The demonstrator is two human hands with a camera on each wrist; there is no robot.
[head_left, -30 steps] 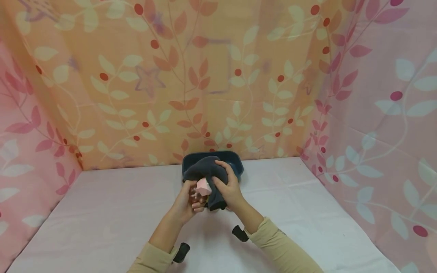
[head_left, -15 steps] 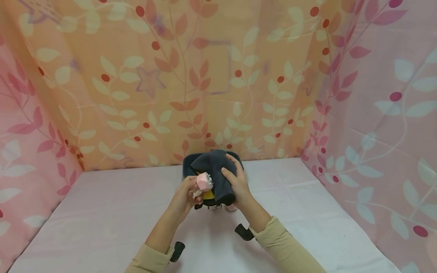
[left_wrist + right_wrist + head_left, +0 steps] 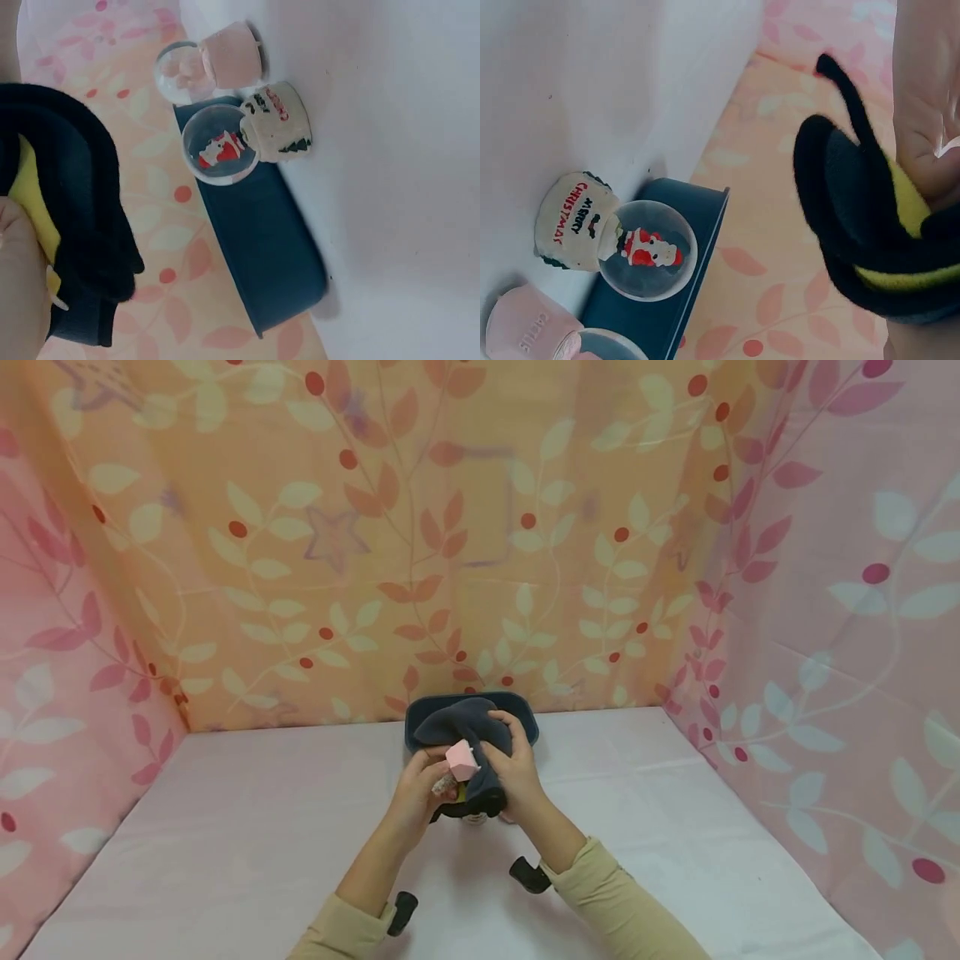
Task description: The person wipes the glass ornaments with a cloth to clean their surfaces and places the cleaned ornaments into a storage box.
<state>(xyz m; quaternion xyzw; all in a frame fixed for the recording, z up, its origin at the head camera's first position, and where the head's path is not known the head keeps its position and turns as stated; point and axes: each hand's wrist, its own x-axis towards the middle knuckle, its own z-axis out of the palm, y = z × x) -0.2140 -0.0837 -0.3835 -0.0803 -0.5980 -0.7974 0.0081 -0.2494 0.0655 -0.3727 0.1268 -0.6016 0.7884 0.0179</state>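
In the head view my left hand [image 3: 408, 793] grips a small object with a pink faceted base [image 3: 462, 762] and a clear, shiny part below it, which looks like a snow globe. My right hand [image 3: 517, 772] holds a soft dark grey cloth [image 3: 468, 722] with black edging and a yellow inner side [image 3: 911, 199], bunched against that object. In the left wrist view, left-hand fingers [image 3: 19, 262] lie against the cloth's yellow side. Behind the cloth stand a snow globe with a white Christmas base [image 3: 277, 124] and another with a pink base [image 3: 232, 56].
A dark blue rectangular tub [image 3: 528, 706] stands at the back of the white-covered table [image 3: 262, 827], near the patterned curtain [image 3: 300, 568]. The two standing snow globes are in front of the tub.
The cloth swung right and upright, showing its yellow side, then folded back over toward the left hand. The pink base has shifted slightly right and turned; both hands keep their hold.
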